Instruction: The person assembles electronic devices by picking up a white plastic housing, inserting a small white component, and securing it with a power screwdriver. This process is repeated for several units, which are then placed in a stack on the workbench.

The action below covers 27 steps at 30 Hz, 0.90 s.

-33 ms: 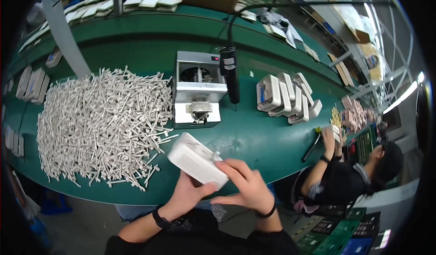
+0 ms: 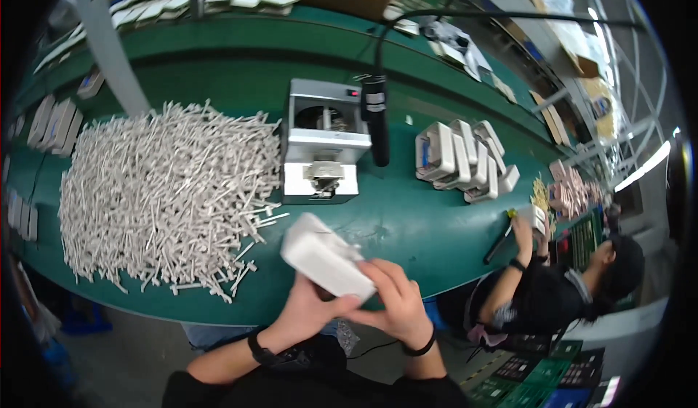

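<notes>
A white plastic housing (image 2: 325, 257), box-shaped with rounded edges, is tilted above the near edge of the green bench. My left hand (image 2: 305, 308) is closed around its lower side, thumb along the near end. My right hand (image 2: 396, 303) pinches the right near corner, fingers on top and thumb near the left thumb. A small pale part sticks up beside my right fingertips, blurred. Beyond the housing stands a grey-and-white bench machine (image 2: 325, 143) with a round bowl inside.
A wide pile of small white stick-like parts (image 2: 171, 197) covers the bench's left. Several open white housings (image 2: 465, 161) lean together on the right. A black cylindrical tool (image 2: 376, 121) hangs on a cable beside the machine. A co-worker (image 2: 574, 284) handles a white part at far right.
My right thumb has come in against the near end, and its fingers have closed more on the housing. The whole view has shifted slightly, and the co-worker's white part has turned.
</notes>
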{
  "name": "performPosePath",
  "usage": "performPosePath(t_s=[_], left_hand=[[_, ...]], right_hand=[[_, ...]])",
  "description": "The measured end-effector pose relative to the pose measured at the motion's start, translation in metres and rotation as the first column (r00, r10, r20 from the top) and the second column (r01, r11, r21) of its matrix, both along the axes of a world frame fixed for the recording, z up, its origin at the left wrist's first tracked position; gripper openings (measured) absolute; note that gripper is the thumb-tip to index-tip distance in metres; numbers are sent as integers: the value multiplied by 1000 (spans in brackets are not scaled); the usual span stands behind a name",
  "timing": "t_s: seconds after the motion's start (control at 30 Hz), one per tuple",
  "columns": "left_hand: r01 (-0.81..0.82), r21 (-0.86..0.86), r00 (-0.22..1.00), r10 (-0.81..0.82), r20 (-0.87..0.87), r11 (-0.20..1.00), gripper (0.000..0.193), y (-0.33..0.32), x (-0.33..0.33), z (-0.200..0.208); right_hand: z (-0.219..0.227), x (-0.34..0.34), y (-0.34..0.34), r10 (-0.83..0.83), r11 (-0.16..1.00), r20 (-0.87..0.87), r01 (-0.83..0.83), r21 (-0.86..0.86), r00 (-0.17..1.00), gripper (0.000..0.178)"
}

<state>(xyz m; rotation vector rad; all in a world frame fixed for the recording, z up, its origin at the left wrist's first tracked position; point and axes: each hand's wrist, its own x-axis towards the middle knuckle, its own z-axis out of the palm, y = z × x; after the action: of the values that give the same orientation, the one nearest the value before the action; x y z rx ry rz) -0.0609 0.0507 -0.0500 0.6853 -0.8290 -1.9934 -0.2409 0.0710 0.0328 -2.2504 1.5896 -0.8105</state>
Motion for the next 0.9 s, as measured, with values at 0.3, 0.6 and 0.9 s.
performPosePath(t_s=[0.3,0.6,0.9], left_hand=[[276,-575,848,87,523,771,57,-18,96,64],[-121,-802,-781,443,440,584,51,-102,610,45],[-122,-572,-890,166,425,811,86,-125,936,46]], right_hand=[[-43,-120,28,-791,533,112,767,-356,602,43],[-83,-218,0,-793,588,-234,609,-532,562,58],[-26,55,-54,38,995,-69,-32,99,997,24]])
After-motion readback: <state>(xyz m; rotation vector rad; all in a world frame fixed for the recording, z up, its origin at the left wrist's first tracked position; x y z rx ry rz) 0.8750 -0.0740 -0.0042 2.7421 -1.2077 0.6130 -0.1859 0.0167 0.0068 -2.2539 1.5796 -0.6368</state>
